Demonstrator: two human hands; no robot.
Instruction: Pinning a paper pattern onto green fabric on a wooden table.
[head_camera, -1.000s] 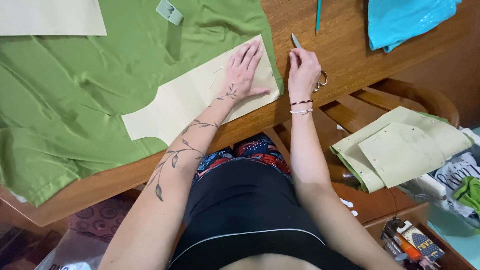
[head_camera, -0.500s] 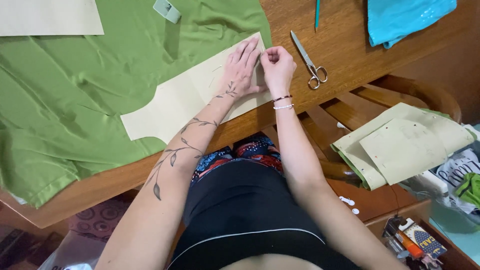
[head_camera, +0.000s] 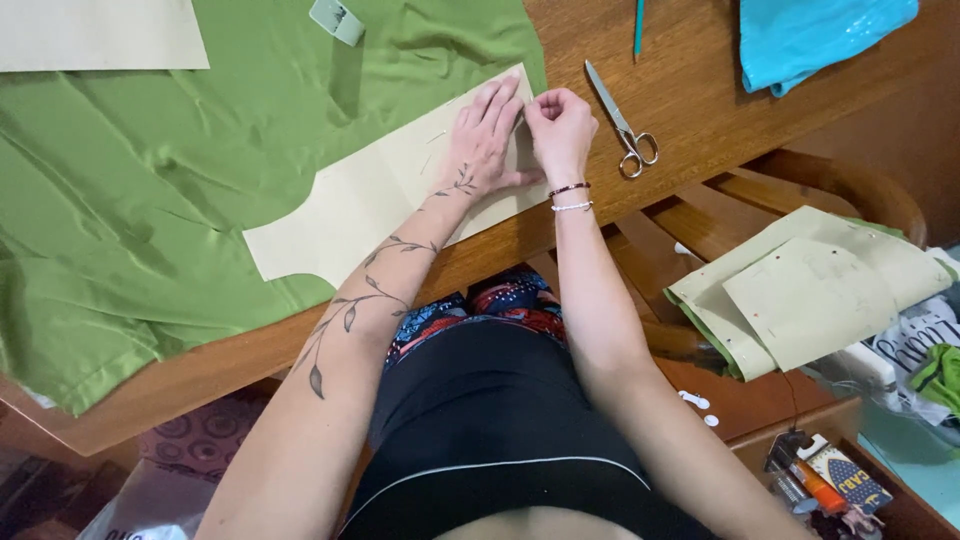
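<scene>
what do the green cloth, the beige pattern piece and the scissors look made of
Green cloth: thin woven fabric, slight sheen, soft wrinkles. Beige pattern piece: matte paper or thin card, lying flat with clean cut edges. Scissors: shiny bare metal, blades and handles alike.

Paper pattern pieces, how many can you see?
3. One paper pattern piece lies on the green fabric under both hands, one at the top left corner, one on the chair stack. More may be hidden underneath.
</scene>
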